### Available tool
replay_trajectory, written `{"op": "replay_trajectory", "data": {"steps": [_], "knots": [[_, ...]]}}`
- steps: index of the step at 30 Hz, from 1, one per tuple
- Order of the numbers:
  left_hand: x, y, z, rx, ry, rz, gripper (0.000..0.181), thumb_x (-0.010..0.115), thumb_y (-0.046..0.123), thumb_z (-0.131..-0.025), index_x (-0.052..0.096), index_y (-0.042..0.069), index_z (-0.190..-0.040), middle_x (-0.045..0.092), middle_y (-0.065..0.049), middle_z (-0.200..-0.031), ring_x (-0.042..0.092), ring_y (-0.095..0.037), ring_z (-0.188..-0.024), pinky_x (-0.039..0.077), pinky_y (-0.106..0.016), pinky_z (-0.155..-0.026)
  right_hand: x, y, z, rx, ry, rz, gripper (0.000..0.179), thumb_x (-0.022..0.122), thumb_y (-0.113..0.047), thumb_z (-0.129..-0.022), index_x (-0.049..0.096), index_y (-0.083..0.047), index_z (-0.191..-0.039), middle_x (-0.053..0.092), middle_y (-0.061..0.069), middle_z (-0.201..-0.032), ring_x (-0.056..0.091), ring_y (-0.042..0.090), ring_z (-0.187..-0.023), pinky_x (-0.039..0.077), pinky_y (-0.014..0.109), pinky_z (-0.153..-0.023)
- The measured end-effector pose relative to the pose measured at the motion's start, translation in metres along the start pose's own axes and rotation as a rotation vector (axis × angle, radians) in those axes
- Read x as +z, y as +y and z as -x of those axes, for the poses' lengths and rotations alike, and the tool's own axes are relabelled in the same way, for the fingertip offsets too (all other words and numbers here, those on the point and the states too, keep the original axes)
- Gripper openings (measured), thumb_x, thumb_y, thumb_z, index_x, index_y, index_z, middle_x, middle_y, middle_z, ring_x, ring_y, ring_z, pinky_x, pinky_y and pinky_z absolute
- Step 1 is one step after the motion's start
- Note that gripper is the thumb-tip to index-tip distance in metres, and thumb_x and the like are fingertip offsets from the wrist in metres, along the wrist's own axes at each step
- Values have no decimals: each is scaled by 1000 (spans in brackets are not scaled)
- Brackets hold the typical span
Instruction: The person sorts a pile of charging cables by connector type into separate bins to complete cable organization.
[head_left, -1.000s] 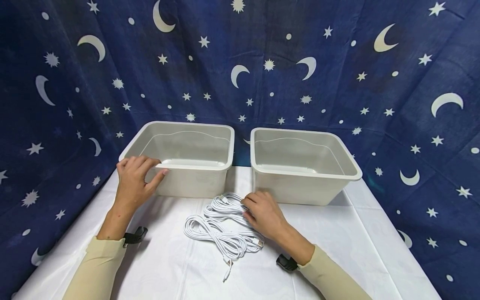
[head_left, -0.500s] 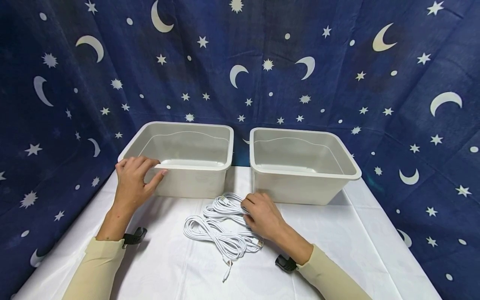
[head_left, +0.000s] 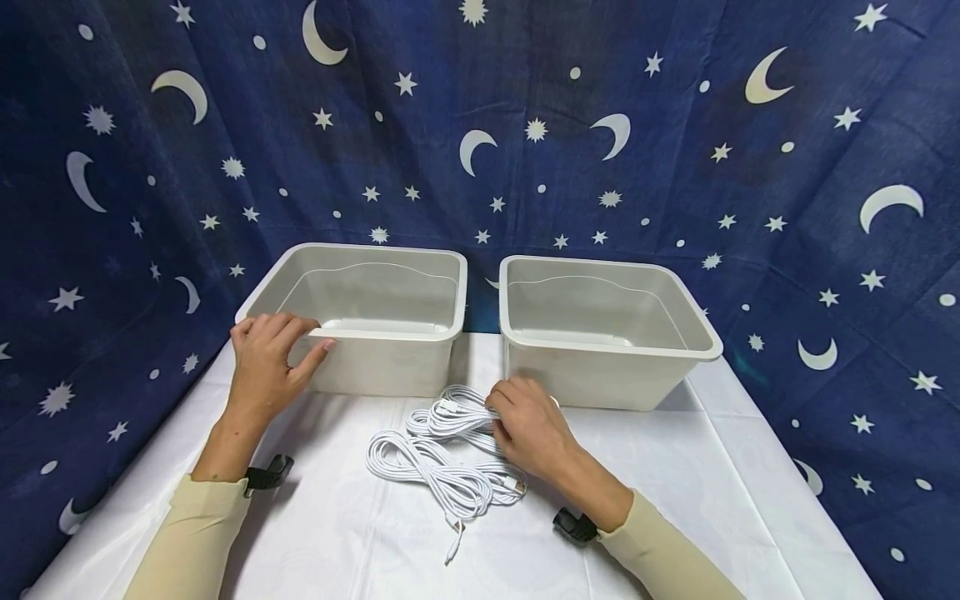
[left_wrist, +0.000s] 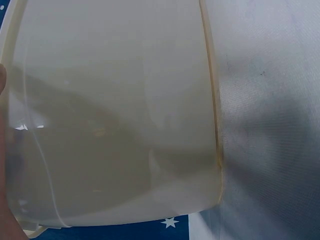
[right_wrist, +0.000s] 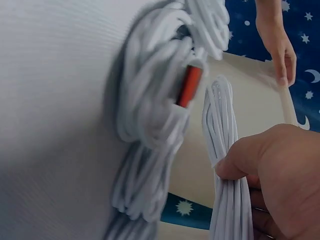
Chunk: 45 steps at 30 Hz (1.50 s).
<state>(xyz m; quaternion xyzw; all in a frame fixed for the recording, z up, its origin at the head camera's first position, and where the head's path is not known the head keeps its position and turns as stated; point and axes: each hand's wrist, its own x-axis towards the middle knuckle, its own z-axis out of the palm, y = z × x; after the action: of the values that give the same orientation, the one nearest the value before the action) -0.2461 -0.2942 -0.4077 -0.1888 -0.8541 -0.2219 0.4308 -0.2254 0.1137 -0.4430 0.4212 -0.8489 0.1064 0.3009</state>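
Note:
My left hand [head_left: 270, 358] grips the near rim of the left grey plastic bin [head_left: 390, 365], fingers over the edge and thumb on the outer wall. The left wrist view is filled mostly by that bin's outer wall [left_wrist: 110, 125]. In front of the bins, my right hand [head_left: 534, 429] pinches a coiled white cable [right_wrist: 220, 115] between thumb and fingers. More coiled white cables [head_left: 427, 468] lie on the table just in front of it. A USB plug with an orange-red inside [right_wrist: 190, 86] shows on these in the right wrist view.
A second grey bin [head_left: 592, 382] stands to the right, a narrow gap from the first. Both are on a white tablecloth [head_left: 675, 500]. A blue curtain [head_left: 540, 192] with moons and stars hangs behind and at the sides.
My right hand has risen slightly, lifting the coiled cable a little. The left hand stays on the bin's rim, and the other cables lie as before.

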Motion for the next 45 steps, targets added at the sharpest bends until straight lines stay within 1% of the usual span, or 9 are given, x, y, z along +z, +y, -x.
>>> {"op": "replay_trajectory", "data": {"steps": [5,11,17,22,27,32,36,41,45], "knots": [[0,0,0,-1,-7,-3,30,79,30,-90,74,5,-106,69,-12,-97,57,-39,-95,26,-66,-100,-12,1,-5,-3,35,-8,26,77,0,-75,68,-11,-97,67,-1,-97,60,21,-89,50,37,-79],[0,0,0,2,-5,-1,30,79,30,-90,74,5,-106,69,-12,-97,57,-39,-94,26,-66,-100,-28,3,-9,-1,73,1,23,74,-1,-77,68,-10,-96,69,0,-100,62,22,-90,51,38,-80],[0,-1,0,1,-2,-2,31,79,30,-90,74,5,-105,69,-12,-96,57,-39,-95,27,-65,-99,-46,5,-14,5,130,-23,20,70,-1,-79,69,-8,-98,70,1,-102,64,24,-92,52,41,-82],[0,-1,0,-2,-8,-7,31,80,30,-89,74,4,-106,69,-12,-97,57,-40,-96,26,-66,-99,-59,8,-17,14,174,-46,18,69,1,-82,69,-7,-97,70,2,-102,66,25,-97,53,43,-87],[1,-1,1,-5,-11,-7,32,80,30,-89,74,4,-106,69,-13,-97,57,-40,-97,26,-67,-99,-68,12,-18,43,183,-72,17,67,1,-85,70,-7,-100,70,4,-105,65,27,-101,52,44,-93],[1,-1,1,-9,-13,-7,34,79,32,-90,74,3,-107,69,-13,-98,57,-41,-98,25,-67,-100,-77,17,-18,67,208,-91,19,69,1,-86,71,-5,-104,71,8,-108,65,31,-105,49,45,-100],[1,0,1,-10,-12,-2,34,78,32,-90,74,3,-107,69,-14,-97,57,-41,-98,25,-67,-100,-84,22,-17,94,243,-101,19,70,2,-86,72,-3,-105,71,11,-110,64,33,-107,48,46,-99],[1,0,1,-2,-1,-1,33,79,30,-89,74,3,-106,68,-13,-96,57,-40,-97,25,-67,-100,-92,33,-15,147,277,-103,18,70,2,-89,72,-1,-107,71,12,-112,64,34,-110,46,47,-100],[1,0,1,-2,-1,-3,32,80,30,-89,74,3,-106,69,-13,-97,57,-40,-97,26,-67,-100,-96,43,-13,174,323,-109,20,70,4,-87,72,1,-106,71,14,-111,64,36,-108,46,48,-98]]}}
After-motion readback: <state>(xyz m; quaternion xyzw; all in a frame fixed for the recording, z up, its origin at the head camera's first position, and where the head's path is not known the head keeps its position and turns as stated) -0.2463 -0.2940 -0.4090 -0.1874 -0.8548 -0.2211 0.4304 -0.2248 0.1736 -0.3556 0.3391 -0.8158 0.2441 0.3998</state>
